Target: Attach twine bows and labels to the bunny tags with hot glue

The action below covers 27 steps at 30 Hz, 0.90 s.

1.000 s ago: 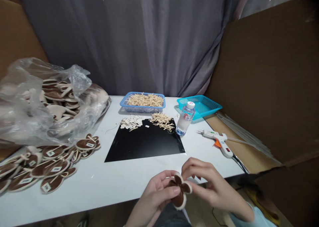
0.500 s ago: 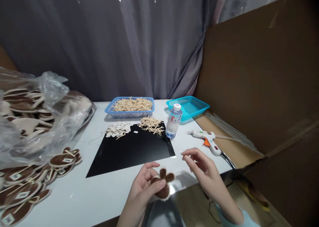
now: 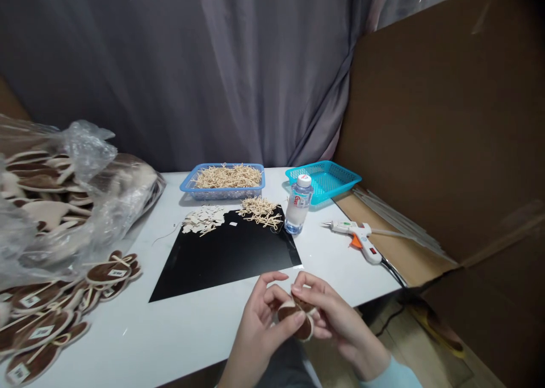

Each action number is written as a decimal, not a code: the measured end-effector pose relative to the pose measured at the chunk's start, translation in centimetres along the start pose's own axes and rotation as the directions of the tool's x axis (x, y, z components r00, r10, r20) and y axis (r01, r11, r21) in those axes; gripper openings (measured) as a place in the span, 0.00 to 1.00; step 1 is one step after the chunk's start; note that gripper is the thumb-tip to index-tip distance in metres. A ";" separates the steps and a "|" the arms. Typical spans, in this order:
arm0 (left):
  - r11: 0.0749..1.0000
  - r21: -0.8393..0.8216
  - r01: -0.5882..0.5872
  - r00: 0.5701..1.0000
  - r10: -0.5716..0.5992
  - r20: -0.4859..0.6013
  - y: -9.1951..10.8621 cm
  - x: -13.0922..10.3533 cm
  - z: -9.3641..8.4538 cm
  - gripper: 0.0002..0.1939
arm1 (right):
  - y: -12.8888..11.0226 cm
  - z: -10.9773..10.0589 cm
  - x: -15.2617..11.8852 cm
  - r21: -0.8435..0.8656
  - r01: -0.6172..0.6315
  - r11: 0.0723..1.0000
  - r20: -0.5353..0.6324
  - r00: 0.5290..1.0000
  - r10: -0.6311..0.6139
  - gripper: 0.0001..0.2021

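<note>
**Both hands gripping one small plush piece, probably unfinished**

In L hand [image 3: 264, 327], thumb flat across the front, fingers curled behind: a brown plush piece [image 3: 305, 332] w/ pale edging. In R hand [image 3: 336, 320], pinched near the upper lobes, fingertips closed in; exact hold partly hidden. Held up off the white table [image 3: 140, 325], around its near edge.

Progress, going by looks: no label or cord visible on the piece in hand, so prob. not done; far side hidden, can't tell.

Apparently done: at far L, an overlapping batch of labelled shapes [image 3: 106, 273], many w/ cream cord & printed label.

Apparently left: plenty. Past the hands, at back of black mat [image 3: 230, 263]: heap of white tags [image 3: 203, 219], then heap of cord loops [image 3: 260, 211]. Behind, in blue basket [image 3: 225, 194]: lots more loops. By mat's R corner: clear bottle [image 3: 297, 209], upright. Farther R: glue gun [image 3: 361, 240], lying flat, untouched. Behind bottle: turquoise basket [image 3: 357, 180]. Behind batch: plastic bag [image 3: 89, 138], stuffed w/ more shapes, label status unclear.
</note>
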<state>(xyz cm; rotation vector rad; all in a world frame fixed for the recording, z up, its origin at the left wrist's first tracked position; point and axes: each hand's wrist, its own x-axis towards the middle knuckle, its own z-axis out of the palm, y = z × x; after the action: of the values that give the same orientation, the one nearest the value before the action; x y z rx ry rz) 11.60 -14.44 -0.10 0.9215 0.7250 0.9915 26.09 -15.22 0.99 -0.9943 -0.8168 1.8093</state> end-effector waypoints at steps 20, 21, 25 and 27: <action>0.991 0.135 -0.008 0.927 0.058 -0.372 1.4 2.5 -2.4 0.30 | -7.3 -17.6 -0.5 -0.830 -0.359 0.427 -0.557 0.569 -0.605 0.23; 0.990 0.137 -0.017 0.923 0.068 -0.378 1.5 2.4 -2.8 0.30 | -7.3 -17.7 -0.3 -0.821 -0.362 0.442 -0.570 0.561 -0.601 0.23; 0.990 0.134 -0.052 0.906 0.104 -0.410 2.0 2.1 -4.5 0.29 | -7.8 -17.9 -0.8 -0.781 -0.345 0.521 -0.621 0.513 -0.593 0.19; 0.991 0.125 -0.053 0.904 0.101 -0.415 2.0 1.9 -5.1 0.29 | -8.1 -17.7 -1.7 -0.773 -0.295 0.562 -0.622 0.530 -0.576 0.20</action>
<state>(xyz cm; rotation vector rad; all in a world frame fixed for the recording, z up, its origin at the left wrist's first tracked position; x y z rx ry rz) 7.32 -10.61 -0.75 0.8435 1.1233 1.2499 45.19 -11.41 0.08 -2.0969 -1.0413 0.4102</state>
